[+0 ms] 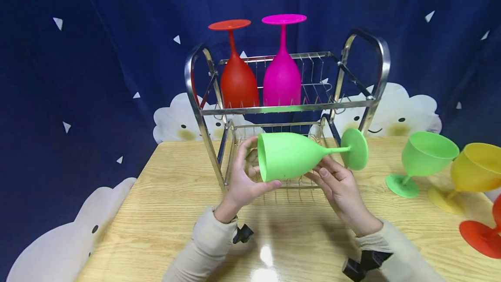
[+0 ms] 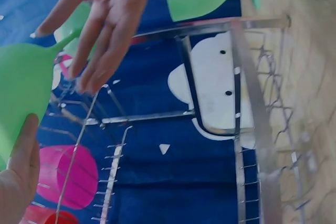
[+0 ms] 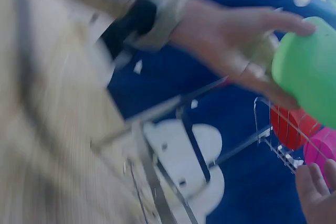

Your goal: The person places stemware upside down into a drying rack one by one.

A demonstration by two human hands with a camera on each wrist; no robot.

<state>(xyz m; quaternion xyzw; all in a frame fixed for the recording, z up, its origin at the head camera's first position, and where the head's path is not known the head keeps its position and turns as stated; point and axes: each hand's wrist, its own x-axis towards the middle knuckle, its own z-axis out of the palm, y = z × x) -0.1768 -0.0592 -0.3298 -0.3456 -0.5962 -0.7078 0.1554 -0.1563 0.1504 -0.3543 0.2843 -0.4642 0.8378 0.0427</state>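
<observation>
A light green plastic goblet (image 1: pixel 287 156) lies sideways in the air, its mouth to the left and its round foot to the right. My left hand (image 1: pixel 246 177) grips the bowl near the rim, thumb below and fingers at the far side; the right wrist view shows this grip too. Close under the stem end of the bowl is my right hand (image 1: pixel 340 186), its fingers extended. In the left wrist view the right hand's fingers (image 2: pixel 107 40) look nearly straight beside the stem; whether they touch it I cannot tell.
Behind the hands stands a two-tier metal rack (image 1: pixel 285 109). Upside down on its top tier are a red goblet (image 1: pixel 239 82) and a magenta goblet (image 1: pixel 282 81). To the right on the wooden table (image 1: pixel 156 229) stand a green goblet (image 1: pixel 426 156), a yellow goblet (image 1: pixel 475 169) and a partly seen red goblet (image 1: pixel 483 238).
</observation>
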